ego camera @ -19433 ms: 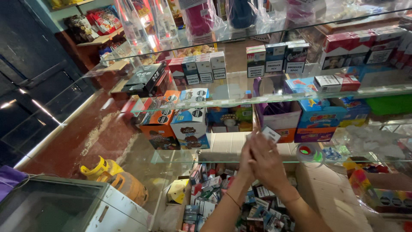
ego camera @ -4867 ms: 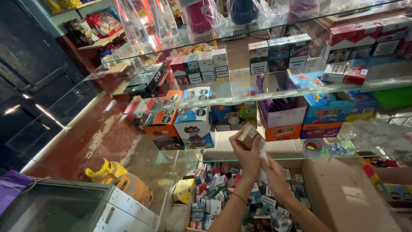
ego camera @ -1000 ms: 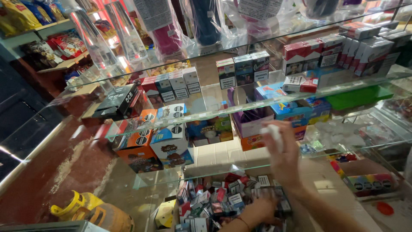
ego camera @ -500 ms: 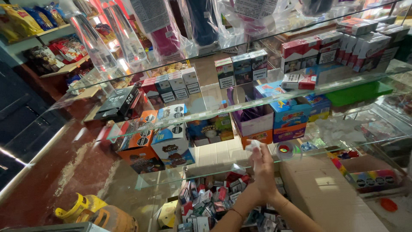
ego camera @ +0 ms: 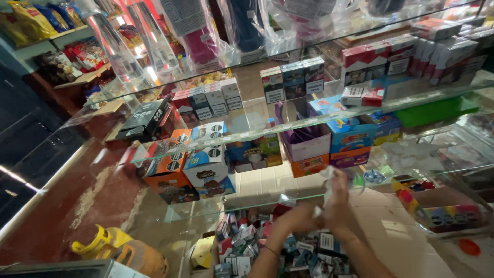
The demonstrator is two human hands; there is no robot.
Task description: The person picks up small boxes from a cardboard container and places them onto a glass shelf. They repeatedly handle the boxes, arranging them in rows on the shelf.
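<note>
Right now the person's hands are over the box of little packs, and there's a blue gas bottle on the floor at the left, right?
Not quite: the gas bottle is yellow and orange, as the head view shows. Both hands, left hand and right hand, are indeed over the box of little packs.

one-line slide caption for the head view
Both hands, left hand and right hand, pull clear wrap above a box of small packs, under glass shelves.

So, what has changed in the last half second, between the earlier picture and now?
Both hands moved lower and slightly right. The right hand lifts a crumpled clear wrapper; the left hand dropped toward the box of packs. Shelves and their goods stayed put.
</note>
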